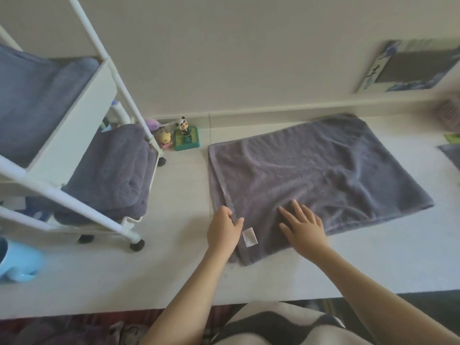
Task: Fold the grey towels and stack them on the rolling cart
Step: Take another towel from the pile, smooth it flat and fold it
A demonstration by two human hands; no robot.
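1. Grey towel lies spread on the white tabletop, folded over at least once; doubled edge visible along its left side. Surface wrinkled, corners roughly square.
2. Left hand is at the towel's near-left edge. Thumb lies on top of the cloth and the fingers curl around the hem, so the hand grips the towel edge.
3. White care label sits on the towel just right of the left thumb, between the two hands.
4. Right hand rests flat on the towel, palm down, fingers straight and spread wide, holding nothing. It is just right of the label.
5. White rolling cart stands on the tabletop well to the left of the left hand. Folded grey towels are stacked on its lower tier; another grey towel lies in the upper tray.
6. Beyond the left hand, near the wall: a panda figurine on a green base and a small yellow toy figure, just beside the cart's far corner.
7. Light blue plastic item at far left, below the cart; kind cannot be told.
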